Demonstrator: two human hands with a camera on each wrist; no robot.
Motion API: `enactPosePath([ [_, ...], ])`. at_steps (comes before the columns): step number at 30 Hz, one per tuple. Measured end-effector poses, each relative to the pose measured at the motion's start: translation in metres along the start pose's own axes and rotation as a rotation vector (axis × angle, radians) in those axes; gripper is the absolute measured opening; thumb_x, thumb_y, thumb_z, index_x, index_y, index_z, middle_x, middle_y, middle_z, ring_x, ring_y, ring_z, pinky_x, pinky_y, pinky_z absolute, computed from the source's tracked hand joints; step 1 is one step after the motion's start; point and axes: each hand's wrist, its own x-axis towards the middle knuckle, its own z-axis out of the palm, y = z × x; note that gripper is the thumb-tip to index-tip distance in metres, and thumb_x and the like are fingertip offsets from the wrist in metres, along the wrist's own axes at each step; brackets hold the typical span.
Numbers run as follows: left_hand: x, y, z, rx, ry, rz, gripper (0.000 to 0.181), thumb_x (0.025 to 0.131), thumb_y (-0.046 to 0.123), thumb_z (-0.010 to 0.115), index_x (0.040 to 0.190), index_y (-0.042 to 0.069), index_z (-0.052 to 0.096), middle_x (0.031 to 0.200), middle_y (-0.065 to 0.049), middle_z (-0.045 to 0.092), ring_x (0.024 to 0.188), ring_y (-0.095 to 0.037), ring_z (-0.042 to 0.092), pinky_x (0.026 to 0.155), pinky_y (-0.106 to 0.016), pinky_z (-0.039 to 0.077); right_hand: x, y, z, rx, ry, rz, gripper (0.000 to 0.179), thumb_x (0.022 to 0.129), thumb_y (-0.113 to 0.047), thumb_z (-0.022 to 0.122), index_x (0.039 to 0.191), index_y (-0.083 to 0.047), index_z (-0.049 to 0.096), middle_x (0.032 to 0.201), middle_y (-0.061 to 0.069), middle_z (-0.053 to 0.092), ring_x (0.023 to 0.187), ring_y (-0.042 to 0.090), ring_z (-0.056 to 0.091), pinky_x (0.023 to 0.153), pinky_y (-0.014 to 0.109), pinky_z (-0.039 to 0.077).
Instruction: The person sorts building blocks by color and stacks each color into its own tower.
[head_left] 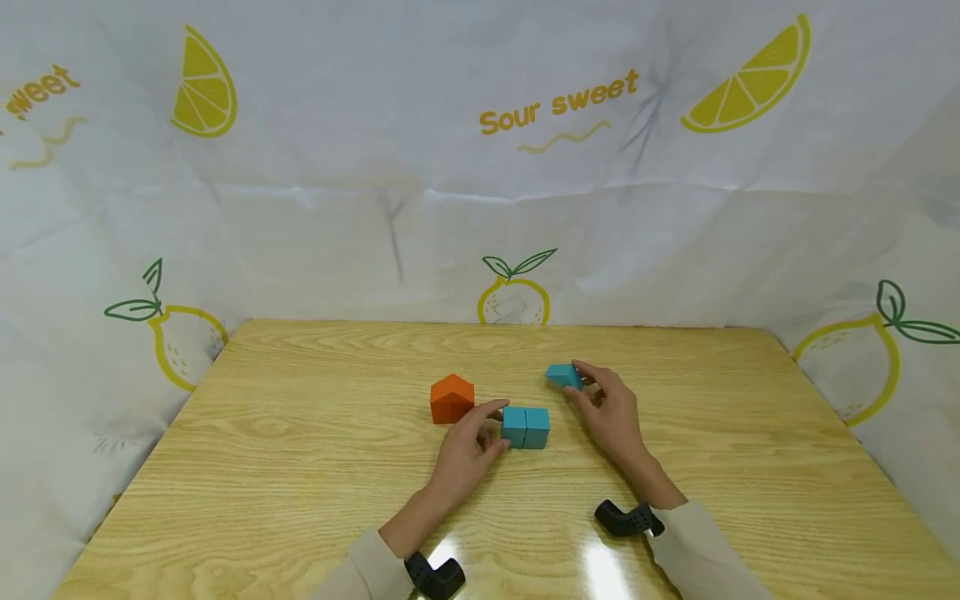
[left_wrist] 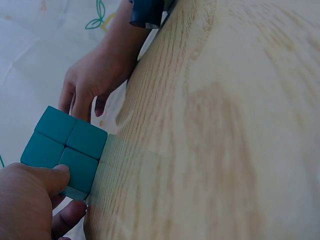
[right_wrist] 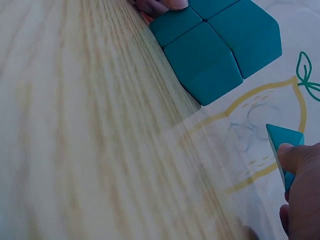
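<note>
A group of teal cubes [head_left: 525,428] stands near the table's middle, its squares two by two in the left wrist view. My left hand [head_left: 459,457] grips its left side, with the thumb [left_wrist: 59,176] on the front face and a finger at the back top edge. Up and to the right, my right hand [head_left: 613,414] pinches a teal triangular block [head_left: 563,375] between thumb and fingers. That block [right_wrist: 286,142] shows a slanted edge in the right wrist view, partly covered by the thumb. An orange house-shaped block [head_left: 452,399] with a peaked top stands just left of the cubes, behind the left hand.
The wooden table [head_left: 300,467] ends at the back against a white cloth [head_left: 360,258] printed with lemons. More of this cloth hangs at both sides. Each wrist wears a black band, the left one [head_left: 435,577] close to the table's near side.
</note>
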Motion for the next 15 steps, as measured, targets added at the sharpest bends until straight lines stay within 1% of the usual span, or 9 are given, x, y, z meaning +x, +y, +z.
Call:
enactPosePath([
  [5,0.0004,-0.0004,0.0005,0.003,-0.001,-0.003,0.056,0.081,-0.001,0.075,0.132,0.011,0.054,0.109,-0.004,0.061,0.06,-0.007,0.047,0.055,-0.022,0.042,-0.0006,-0.0026,-0.0015,0.019,0.005,0.008,0.046,0.084,-0.007,0.074,0.128,-0.006,0.06,0.108,0.012,0.062,0.091,0.022,0.058,0.065,0.039,0.049],
  [9,0.0007,0.0007,0.0007,-0.003,-0.005,0.0,0.056,0.081,-0.001,0.074,0.132,0.01,0.054,0.109,-0.005,0.061,0.06,-0.007,0.047,0.055,-0.022,0.042,-0.0008,-0.0034,-0.0039,0.021,0.018,0.009,0.046,0.085,-0.008,0.073,0.129,-0.005,0.06,0.108,0.012,0.062,0.091,0.022,0.058,0.066,0.038,0.05],
  [15,0.0004,0.0028,-0.0002,-0.008,-0.009,-0.012,0.055,0.081,0.0,0.074,0.132,0.009,0.054,0.109,-0.005,0.061,0.06,-0.007,0.047,0.055,-0.022,0.042,-0.0009,-0.0042,-0.0064,0.042,0.04,-0.027,0.047,0.083,-0.004,0.074,0.128,-0.005,0.06,0.107,0.012,0.062,0.093,0.023,0.058,0.067,0.037,0.05],
])
